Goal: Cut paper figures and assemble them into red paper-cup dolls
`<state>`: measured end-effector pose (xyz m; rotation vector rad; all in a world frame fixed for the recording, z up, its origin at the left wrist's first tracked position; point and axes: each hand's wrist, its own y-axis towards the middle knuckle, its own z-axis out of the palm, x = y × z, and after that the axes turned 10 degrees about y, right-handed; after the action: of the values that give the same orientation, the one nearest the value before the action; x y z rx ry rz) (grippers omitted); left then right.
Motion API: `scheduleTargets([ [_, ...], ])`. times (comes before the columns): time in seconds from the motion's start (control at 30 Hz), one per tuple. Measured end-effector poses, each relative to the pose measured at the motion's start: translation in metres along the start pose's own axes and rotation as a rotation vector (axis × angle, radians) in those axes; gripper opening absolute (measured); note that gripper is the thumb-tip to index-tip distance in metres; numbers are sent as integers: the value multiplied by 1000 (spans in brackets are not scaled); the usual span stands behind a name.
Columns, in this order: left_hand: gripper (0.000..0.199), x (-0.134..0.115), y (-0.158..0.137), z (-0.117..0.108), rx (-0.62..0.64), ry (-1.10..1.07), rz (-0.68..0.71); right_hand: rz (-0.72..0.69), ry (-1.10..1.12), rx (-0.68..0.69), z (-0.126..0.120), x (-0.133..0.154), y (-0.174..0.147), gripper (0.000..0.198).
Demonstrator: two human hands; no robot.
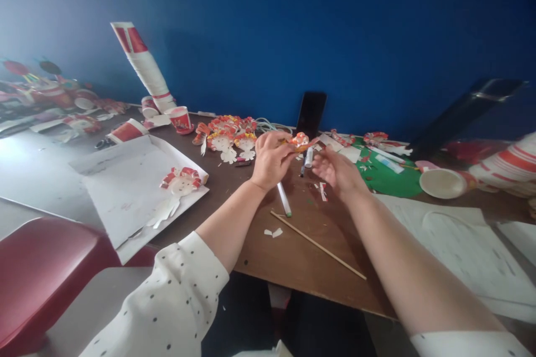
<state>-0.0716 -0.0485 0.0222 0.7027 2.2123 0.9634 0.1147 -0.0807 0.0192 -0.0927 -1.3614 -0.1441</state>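
My left hand (272, 160) is closed in a pinch over the middle of the table. A thin orange piece, perhaps cut paper (305, 147), sticks out from its fingertips to the right. My right hand (338, 174) hovers just beside it, palm turned inward and fingers apart, with nothing visible in it. Between the hands a white capped tube (309, 157) stands near a dark pen (302, 166). Below my left hand lies a white marker with a green end (284, 199). A thin wooden stick (318, 244) and white paper scraps (273, 232) lie nearer the front edge.
A phone (311, 113) leans against the blue wall. Red-and-white paper cut-outs (228, 136) pile up behind my left hand. A white sheet (121, 178) bears another cut-out at left. Green paper (387, 174) and stacked paper cups (508, 162) are at right. A tall cup stack (146, 70) leans back left.
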Motion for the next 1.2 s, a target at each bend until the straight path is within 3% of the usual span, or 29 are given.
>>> scheduleTargets([
  [0.07, 18, -5, -1, -4, 17, 69, 95, 226, 109, 229, -2, 0, 0, 63],
  [0.17, 18, -11, -3, -6, 106, 85, 215, 282, 175, 450, -3, 2, -5, 76],
  [0.37, 18, -11, -8, 1, 170, 105, 347, 227, 315, 335, -3, 3, -10, 54],
  [0.53, 19, -10, -11, 5, 201, 142, 352, 207, 300, 196, -4, -3, -3, 29],
  [0.73, 29, -8, -12, 5, 196, 160, 353, 154, 263, 116, -8, -9, 5, 25],
  [0.83, 39, -6, -12, 6, 149, 95, 215, 186, 303, 17, -7, -10, 7, 19],
  [0.93, 37, -3, -14, 11, 139, -49, -50, 173, 344, -29, -3, -12, 7, 16],
  [1.0, 30, -2, -15, 17, 255, -177, -279, 98, 328, -7, 0, -13, 6, 20],
  [1.1, 26, -3, -16, 24, 527, -354, -585, -20, 282, 34, 3, -17, 5, 27],
  [1.2, 28, -6, -17, 28, 662, -494, -707, -77, 247, 27, 5, -21, 6, 30],
])
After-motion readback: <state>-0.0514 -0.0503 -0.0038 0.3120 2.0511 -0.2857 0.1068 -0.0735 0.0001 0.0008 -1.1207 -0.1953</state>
